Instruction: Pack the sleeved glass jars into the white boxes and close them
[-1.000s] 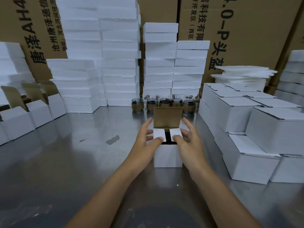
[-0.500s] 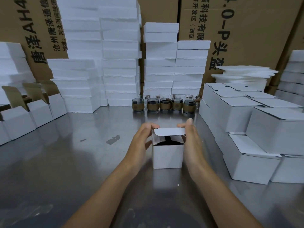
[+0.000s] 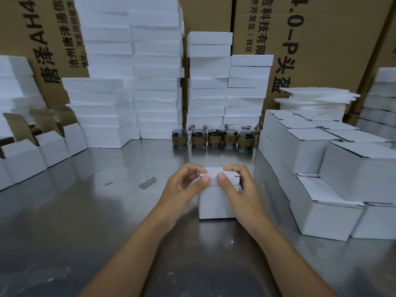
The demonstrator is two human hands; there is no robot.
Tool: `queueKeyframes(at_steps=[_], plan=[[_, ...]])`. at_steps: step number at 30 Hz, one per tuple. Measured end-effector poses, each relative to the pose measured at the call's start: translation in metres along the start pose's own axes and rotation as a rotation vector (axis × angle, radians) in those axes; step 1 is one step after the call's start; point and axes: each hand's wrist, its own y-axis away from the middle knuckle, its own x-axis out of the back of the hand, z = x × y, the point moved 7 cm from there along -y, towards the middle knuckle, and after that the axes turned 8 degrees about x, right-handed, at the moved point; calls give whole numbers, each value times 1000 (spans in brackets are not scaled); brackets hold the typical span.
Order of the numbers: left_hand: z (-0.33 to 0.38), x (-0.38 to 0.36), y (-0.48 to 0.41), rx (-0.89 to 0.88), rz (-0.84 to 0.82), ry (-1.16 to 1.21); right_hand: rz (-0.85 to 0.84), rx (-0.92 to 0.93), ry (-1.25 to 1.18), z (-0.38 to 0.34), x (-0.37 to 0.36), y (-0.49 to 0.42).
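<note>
The lid of the white box, upright a second ago, now lies folded flat over the top. Both thumbs press on its front edge, left hand and right hand gripping the corners.

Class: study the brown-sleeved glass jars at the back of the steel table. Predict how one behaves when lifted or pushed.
The sleeved glass jars are probably fragile: bare glass shows above the sleeve. The brown sleeve likely aids grip. Being squat, one pushed on the shiny table should slide rather than tip.
</note>
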Motion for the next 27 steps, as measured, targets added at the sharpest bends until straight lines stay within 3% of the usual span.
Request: queueKeyframes(at_steps=[16,19,22,27], plan=[[-11,-15,-4,107,-70,4,-16,-143,-46,15,-3,-1],[-13,-14,0,116,-110,-122,-9,-160,-53,16,-2,-2],[-14,-13,7,82,-115,-296,61,-174,-88,14,3,0],[5,-3,12,52,51,-255,260,-280,-67,22,20,5]])
